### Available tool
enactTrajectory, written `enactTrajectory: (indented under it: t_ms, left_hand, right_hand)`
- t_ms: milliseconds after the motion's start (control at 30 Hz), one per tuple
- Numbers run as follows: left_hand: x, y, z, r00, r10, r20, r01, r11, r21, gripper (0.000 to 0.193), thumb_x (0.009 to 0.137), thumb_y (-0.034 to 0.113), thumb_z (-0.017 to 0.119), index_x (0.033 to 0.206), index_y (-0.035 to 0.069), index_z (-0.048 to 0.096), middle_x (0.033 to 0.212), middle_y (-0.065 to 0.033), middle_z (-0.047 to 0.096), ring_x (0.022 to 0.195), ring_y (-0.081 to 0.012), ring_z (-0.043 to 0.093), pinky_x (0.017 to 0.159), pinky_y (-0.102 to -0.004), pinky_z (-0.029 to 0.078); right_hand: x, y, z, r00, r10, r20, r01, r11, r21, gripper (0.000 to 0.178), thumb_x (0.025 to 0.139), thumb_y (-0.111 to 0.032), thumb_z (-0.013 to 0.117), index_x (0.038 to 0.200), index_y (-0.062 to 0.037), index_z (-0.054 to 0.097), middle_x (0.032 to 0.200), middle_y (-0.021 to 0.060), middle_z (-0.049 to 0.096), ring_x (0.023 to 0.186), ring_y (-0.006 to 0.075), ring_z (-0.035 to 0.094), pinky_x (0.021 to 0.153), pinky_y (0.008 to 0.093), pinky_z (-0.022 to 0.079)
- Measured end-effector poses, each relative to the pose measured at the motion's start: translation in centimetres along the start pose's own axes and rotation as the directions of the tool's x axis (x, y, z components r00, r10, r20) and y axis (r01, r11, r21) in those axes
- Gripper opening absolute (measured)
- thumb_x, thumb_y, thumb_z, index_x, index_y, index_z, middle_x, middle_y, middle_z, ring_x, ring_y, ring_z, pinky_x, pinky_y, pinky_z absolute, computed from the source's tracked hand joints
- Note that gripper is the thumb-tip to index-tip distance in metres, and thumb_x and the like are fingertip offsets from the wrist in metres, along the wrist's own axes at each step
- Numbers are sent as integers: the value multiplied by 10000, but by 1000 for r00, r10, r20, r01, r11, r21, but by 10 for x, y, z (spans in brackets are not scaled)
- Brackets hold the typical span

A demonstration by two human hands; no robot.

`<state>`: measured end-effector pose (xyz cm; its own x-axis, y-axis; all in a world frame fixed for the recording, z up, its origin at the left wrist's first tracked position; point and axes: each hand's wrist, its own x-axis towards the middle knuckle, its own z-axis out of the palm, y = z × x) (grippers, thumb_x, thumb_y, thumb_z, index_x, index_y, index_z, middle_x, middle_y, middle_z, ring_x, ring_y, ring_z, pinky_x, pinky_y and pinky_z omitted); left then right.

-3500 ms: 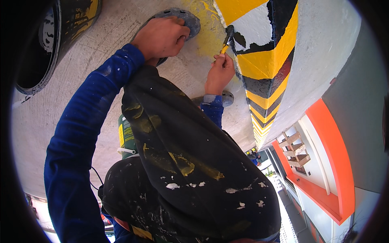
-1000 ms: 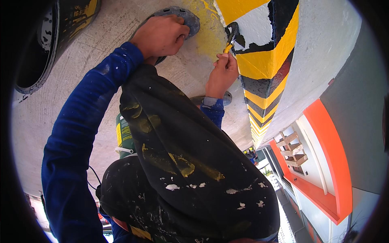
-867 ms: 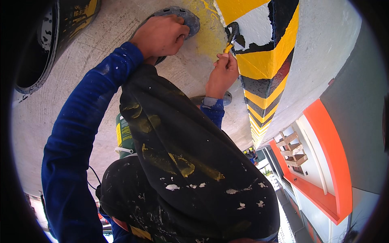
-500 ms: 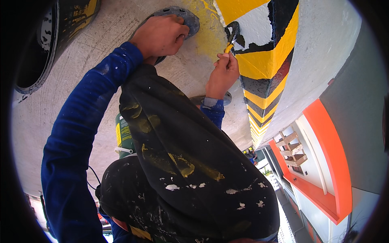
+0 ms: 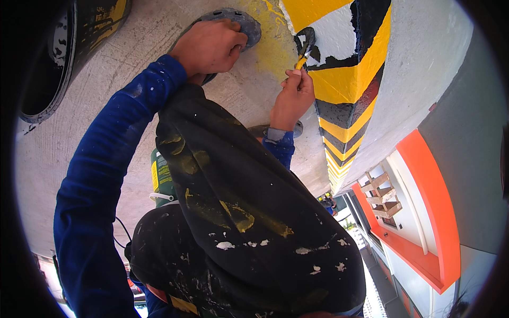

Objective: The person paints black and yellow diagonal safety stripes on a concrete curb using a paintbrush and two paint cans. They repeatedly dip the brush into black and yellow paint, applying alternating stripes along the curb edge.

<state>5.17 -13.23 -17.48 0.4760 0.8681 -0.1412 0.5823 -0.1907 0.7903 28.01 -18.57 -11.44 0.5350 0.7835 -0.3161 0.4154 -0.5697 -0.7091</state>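
Note:
My right hand [image 5: 292, 102] is closed around the yellow handle of a paintbrush [image 5: 303, 59]. The brush's dark, paint-covered head touches the near edge of a white patch on a concrete curb [image 5: 339, 85] painted in yellow and black stripes. Wet-looking black paint [image 5: 310, 36] lies around the brush tip. My left hand [image 5: 211, 46] is curled closed, resting over my grey shoe [image 5: 249, 31]; the insides of its fingers are hidden, so I cannot see whether they hold anything.
A black bucket [image 5: 79, 58] with dark paint inside and yellow smears outside stands at the upper left. A green container [image 5: 163, 175] with a white handle is partly behind my paint-marked dark trousers [image 5: 249, 212]. An orange-framed recess [image 5: 440, 212] with wooden pallets [image 5: 382, 196] is at the right.
My right hand has shifted very slightly to the right with the brush, whose head tilts differently against the curb. My left hand has stayed in place.

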Motion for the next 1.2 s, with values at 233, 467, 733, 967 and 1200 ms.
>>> enactTrajectory:
  t_ms: [233, 467, 733, 967, 1200]
  left_hand:
    - [0, -1, 2, 1000, 8, -12, -8, 1000, -3, 146, 853, 135, 637, 952, 66, 718, 941, -125, 658, 958, -342, 683, 816, -485, 567]
    - [-1, 0, 0, 1000, 6, -14, -6, 1000, 6, 143, 855, 136, 633, 946, 65, 718, 938, -123, 658, 959, -339, 682, 815, -486, 568]
    - [0, 0, 1, 1000, -4, -2, 4, 1000, 6, 141, 851, 133, 629, 939, 67, 717, 933, -120, 659, 957, -338, 683, 813, -486, 569]
    - [0, 0, 1, 1000, -7, -1, 7, 1000, 9, 144, 849, 132, 629, 938, 66, 722, 932, -117, 660, 961, -334, 685, 815, -484, 570]
    - [1, 0, 0, 1000, -6, 5, 6, 1000, 10, 140, 848, 129, 629, 933, 64, 719, 934, -118, 659, 959, -334, 685, 818, -481, 570]
  right_hand:
    - [-1, -2, 1, 1000, 2, -10, -1, 1000, 15, 304, 1073, -189, 608, 1246, 51, 675, 976, 58, 733, 729, 99, 569, 675, 269, 485]
    - [-1, -5, 1, 1000, 1, -10, -1, 1000, 16, 307, 1072, -188, 610, 1257, 48, 675, 981, 61, 734, 736, 100, 571, 679, 269, 487]
    - [-1, -4, 0, 1000, -14, -11, 15, 1000, 22, 302, 1071, -189, 613, 1248, 45, 680, 976, 55, 732, 736, 99, 573, 678, 266, 480]
    - [-2, -9, -1, 1000, -20, -8, 20, 1000, 22, 294, 1069, -191, 616, 1232, 41, 690, 972, 51, 733, 732, 102, 575, 679, 271, 482]
    - [-2, -11, -3, 999, -34, -16, 34, 999, 17, 299, 1069, -194, 614, 1236, 41, 692, 976, 57, 736, 740, 107, 592, 691, 269, 495]
